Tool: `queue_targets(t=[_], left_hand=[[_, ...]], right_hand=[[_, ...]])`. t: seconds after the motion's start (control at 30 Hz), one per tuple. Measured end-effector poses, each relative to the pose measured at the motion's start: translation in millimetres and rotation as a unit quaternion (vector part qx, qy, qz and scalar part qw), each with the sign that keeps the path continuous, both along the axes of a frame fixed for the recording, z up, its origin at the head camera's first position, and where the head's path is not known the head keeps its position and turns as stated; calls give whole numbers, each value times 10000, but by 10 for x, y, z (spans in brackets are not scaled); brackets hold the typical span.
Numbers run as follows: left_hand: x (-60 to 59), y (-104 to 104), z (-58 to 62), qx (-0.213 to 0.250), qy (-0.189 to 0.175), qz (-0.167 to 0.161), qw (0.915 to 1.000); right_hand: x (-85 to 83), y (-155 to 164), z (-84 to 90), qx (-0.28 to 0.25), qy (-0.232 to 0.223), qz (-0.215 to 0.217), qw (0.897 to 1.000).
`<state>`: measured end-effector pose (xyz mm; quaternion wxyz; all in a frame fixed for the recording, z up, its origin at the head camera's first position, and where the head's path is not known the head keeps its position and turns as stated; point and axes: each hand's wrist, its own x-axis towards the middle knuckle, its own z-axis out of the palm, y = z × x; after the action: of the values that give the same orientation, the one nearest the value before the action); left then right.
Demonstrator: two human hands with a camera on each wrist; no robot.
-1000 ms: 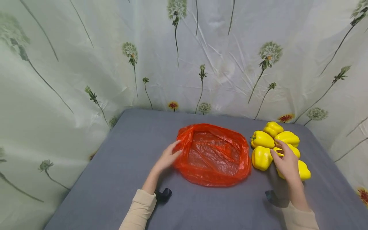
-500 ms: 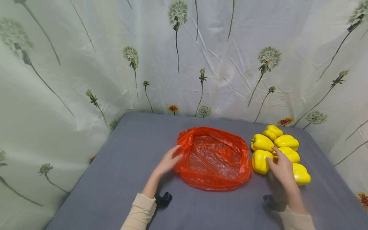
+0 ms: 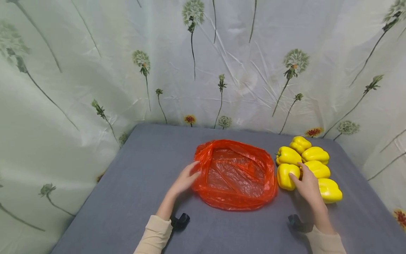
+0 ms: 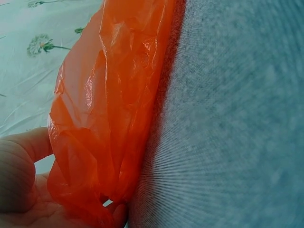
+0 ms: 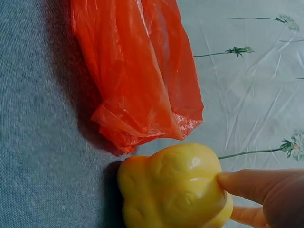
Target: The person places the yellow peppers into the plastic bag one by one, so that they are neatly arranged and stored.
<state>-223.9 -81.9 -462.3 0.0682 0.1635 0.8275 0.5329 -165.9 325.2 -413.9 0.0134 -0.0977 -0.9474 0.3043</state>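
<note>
Right hand (image 3: 307, 185) has slid left off the pile since a second ago, onto the nearest yellow pepper (image 3: 286, 176); fingers curl against its side, thumb tip on it in the wrist view. Left hand (image 3: 185, 178) unchanged, pinching the rim of the orange plastic bag (image 3: 236, 173), which lies open mid-bench (image 3: 133, 197). My pepper sits just right of the bag, four more peppers (image 3: 314, 155) clustered beside it. No writing or labels readable on anything.

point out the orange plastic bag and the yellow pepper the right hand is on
orange plastic bag (image 3: 236, 174), head view, crinkled middle of the film
yellow bell pepper (image 3: 284, 175), head view, its left side clear of the fingers
</note>
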Motion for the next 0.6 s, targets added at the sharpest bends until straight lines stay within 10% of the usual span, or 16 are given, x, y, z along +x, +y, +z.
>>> queue_targets(t=[0.6], left_hand=[[-32, 9, -10, -210, 0, 123, 9997]], right_hand=[[-7, 13, -7, 6, 314, 633, 9975]])
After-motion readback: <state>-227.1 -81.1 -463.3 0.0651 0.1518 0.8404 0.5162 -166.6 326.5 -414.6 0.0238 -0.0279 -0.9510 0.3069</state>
